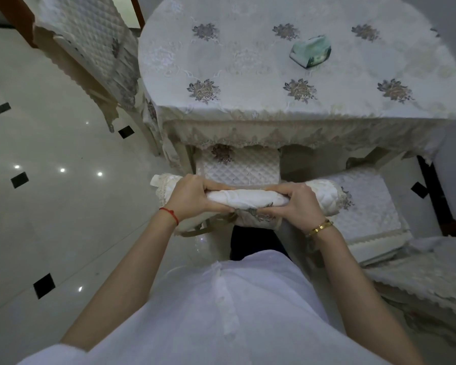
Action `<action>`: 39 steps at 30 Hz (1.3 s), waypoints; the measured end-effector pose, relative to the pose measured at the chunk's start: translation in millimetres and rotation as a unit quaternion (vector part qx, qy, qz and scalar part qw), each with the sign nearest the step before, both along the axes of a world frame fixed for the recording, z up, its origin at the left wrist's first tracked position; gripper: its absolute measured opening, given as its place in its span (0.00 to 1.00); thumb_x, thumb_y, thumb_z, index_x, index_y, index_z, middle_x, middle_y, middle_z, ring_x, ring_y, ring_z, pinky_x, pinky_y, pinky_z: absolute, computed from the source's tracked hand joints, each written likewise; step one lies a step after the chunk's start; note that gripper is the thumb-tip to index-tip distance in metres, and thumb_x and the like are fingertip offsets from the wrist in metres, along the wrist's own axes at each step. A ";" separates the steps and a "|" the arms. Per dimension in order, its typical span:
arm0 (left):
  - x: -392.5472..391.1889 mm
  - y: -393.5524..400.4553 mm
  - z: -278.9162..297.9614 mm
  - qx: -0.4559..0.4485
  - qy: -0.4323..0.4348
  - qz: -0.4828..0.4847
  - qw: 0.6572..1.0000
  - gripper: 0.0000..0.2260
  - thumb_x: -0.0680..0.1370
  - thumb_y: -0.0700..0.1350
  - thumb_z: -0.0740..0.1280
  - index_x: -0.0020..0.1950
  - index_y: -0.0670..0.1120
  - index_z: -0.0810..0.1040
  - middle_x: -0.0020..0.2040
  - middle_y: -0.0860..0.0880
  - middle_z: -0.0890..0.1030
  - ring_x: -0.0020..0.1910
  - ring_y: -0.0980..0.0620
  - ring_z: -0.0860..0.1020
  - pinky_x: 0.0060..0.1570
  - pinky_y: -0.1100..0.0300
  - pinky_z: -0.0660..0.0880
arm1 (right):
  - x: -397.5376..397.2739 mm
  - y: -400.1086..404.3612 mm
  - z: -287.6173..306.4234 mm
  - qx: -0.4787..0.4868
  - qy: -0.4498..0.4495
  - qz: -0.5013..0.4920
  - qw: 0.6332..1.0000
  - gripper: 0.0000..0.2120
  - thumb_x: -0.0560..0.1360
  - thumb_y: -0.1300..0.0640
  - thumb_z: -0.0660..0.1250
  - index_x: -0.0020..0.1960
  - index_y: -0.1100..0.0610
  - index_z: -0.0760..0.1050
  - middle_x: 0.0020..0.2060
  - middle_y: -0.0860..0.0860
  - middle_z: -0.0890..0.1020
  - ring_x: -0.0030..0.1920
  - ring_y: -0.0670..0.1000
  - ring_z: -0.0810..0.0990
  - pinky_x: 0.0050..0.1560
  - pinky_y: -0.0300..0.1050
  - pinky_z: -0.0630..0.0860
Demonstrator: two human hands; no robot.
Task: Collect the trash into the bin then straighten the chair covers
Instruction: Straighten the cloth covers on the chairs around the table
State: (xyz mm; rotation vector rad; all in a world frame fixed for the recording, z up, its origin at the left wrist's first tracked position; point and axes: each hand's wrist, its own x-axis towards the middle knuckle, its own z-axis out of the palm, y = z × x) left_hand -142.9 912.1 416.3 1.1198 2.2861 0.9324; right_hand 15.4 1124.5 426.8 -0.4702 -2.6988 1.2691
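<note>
Pale tiled floor [63, 143] with small black insets runs round a cloth-draped table [287, 75], and at the table's 6 o'clock edge we stand behind a chair pushed under it.

We hold the cover [248, 200] where it wraps the top rail of the chair back. Its long axis runs 9 to 3 o'clock, level across our view; the quilted face drops away toward 12 o'clock and the seat [238, 165], and a short flap with a flower hangs toward us at 6 o'clock. Our left hand [192, 197] is clenched on the 9 o'clock end, our right hand [298, 202] on the 3 o'clock end, fingers curled over the top and thumbs below, the cloth bunched between them.

We judge the main risk to be an uneven pull: one hand tugging harder would skew the cover along the rail or leave the bunch as a crease. The ties [208, 227] dangling at 7 o'clock could snag or stay loose. A neighbouring chair [366, 201] sits close at 3 o'clock; its cover could be dragged. A tissue pack [311, 51] lies on the table at 1 o'clock. We see no bin.
</note>
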 end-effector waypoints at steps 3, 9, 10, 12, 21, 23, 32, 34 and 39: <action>-21.2 13.0 0.4 0.009 -0.002 -0.002 1.000 0.26 0.61 0.64 0.76 0.56 0.57 0.83 0.50 0.59 0.84 0.48 0.65 0.80 0.47 0.69 0.76 | -21.6 12.5 -1.3 0.015 -0.004 -0.006 1.000 0.22 0.58 0.49 0.81 0.51 0.52 0.83 0.42 0.37 0.80 0.44 0.27 0.75 0.43 0.22 0.67; -54.8 30.2 1.4 -0.001 -0.013 0.005 1.000 0.25 0.60 0.62 0.78 0.55 0.59 0.83 0.49 0.61 0.84 0.48 0.68 0.79 0.45 0.74 0.72 | -55.7 32.7 0.1 0.027 -0.006 0.023 0.999 0.21 0.59 0.47 0.80 0.50 0.50 0.83 0.39 0.37 0.80 0.44 0.30 0.76 0.42 0.25 0.68; -57.2 32.1 1.3 -0.002 -0.017 0.006 1.000 0.24 0.60 0.61 0.78 0.55 0.59 0.83 0.49 0.62 0.84 0.48 0.68 0.79 0.45 0.74 0.73 | -58.0 35.5 0.0 0.026 -0.007 0.028 0.999 0.22 0.59 0.47 0.80 0.50 0.50 0.83 0.40 0.36 0.80 0.44 0.30 0.76 0.42 0.25 0.68; -59.1 35.1 2.0 -0.006 -0.020 0.007 1.000 0.24 0.60 0.60 0.79 0.55 0.59 0.83 0.49 0.62 0.84 0.48 0.68 0.79 0.45 0.73 0.73 | -61.0 39.5 -0.8 0.026 -0.010 0.030 0.999 0.23 0.58 0.45 0.80 0.51 0.49 0.83 0.42 0.37 0.81 0.45 0.30 0.76 0.43 0.24 0.68; -57.0 36.9 9.2 -0.035 -0.004 0.000 0.999 0.24 0.62 0.60 0.78 0.57 0.60 0.81 0.51 0.58 0.84 0.50 0.62 0.80 0.51 0.65 0.76 | -62.6 43.4 1.7 0.044 -0.034 0.042 0.998 0.27 0.58 0.40 0.78 0.54 0.50 0.82 0.50 0.45 0.84 0.50 0.42 0.81 0.54 0.45 0.77; -53.2 36.6 11.4 -0.041 0.011 -0.005 0.999 0.25 0.63 0.60 0.78 0.58 0.58 0.81 0.51 0.56 0.85 0.50 0.60 0.81 0.52 0.62 0.77 | -60.7 42.2 2.6 0.063 -0.034 0.047 0.996 0.28 0.59 0.37 0.76 0.54 0.49 0.81 0.50 0.44 0.84 0.51 0.43 0.80 0.55 0.50 0.76; 11.6 15.4 37.8 0.009 0.192 0.027 0.981 0.21 0.73 0.49 0.73 0.65 0.46 0.77 0.59 0.48 0.81 0.59 0.50 0.79 0.62 0.53 0.73 | 32.8 20.0 16.1 0.186 0.014 -0.054 0.981 0.21 0.73 0.46 0.67 0.62 0.55 0.74 0.57 0.51 0.80 0.59 0.52 0.75 0.61 0.49 0.72; 37.1 5.4 39.7 0.021 0.215 0.022 0.976 0.20 0.73 0.46 0.73 0.64 0.45 0.78 0.58 0.47 0.82 0.58 0.48 0.79 0.61 0.51 0.74 | 71.3 4.5 14.0 0.205 0.007 -0.089 0.975 0.19 0.74 0.49 0.66 0.62 0.56 0.75 0.56 0.51 0.80 0.57 0.52 0.76 0.58 0.49 0.73; 110.1 -20.5 37.6 0.047 0.220 -0.019 0.974 0.17 0.74 0.43 0.72 0.63 0.44 0.79 0.57 0.46 0.82 0.55 0.47 0.80 0.55 0.49 0.77 | 175.6 -38.1 2.0 0.206 -0.009 -0.151 0.967 0.15 0.75 0.52 0.68 0.60 0.56 0.75 0.53 0.51 0.80 0.54 0.53 0.76 0.54 0.50 0.75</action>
